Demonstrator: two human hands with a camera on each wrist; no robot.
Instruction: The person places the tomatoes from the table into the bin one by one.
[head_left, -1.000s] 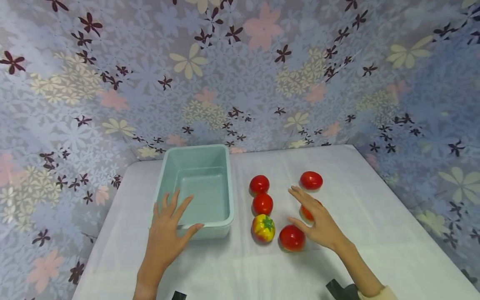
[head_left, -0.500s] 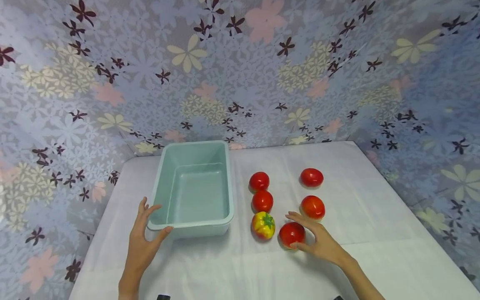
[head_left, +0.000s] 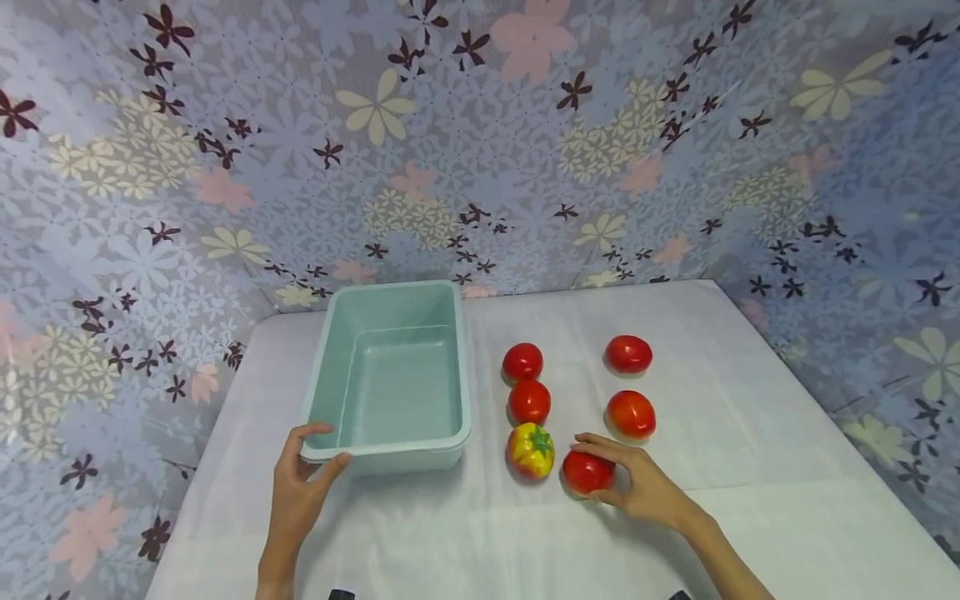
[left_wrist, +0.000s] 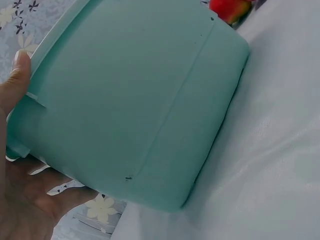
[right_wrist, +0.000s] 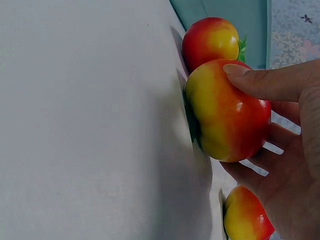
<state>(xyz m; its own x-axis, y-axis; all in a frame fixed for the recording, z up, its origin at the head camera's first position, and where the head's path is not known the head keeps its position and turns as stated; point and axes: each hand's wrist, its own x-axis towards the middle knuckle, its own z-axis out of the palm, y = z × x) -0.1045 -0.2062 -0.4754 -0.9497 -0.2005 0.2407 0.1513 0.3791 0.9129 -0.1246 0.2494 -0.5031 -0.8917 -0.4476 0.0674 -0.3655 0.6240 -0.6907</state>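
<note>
In the head view, my left hand (head_left: 294, 493) grips the near left corner of a pale green plastic bin (head_left: 408, 463). The left wrist view has its thumb (left_wrist: 19, 75) on the rim and the other fingers curled round the bin's side. My right hand (head_left: 651, 493) holds a red tomato (head_left: 587, 472) on the white cloth, thumb on the near side and fingers over the far side. From the right wrist, this tomato (right_wrist: 212, 115) looks yellow underneath. Just left of it, apart, lies a yellow-red tomato (head_left: 525, 458) with a green star-shaped top.
Two red tomatoes (head_left: 529, 402) continue the column behind the yellow-red one. Farther right lie an orange-red tomato (head_left: 631, 414) and an oval red one (head_left: 628, 354). A floral cloth wall (head_left: 525, 167) encloses the back and sides of the white table (head_left: 750, 392).
My left hand has come from above the bin round to its near left corner and taken hold there. The right hand has lowered toward me and closed round the near red tomato.
</note>
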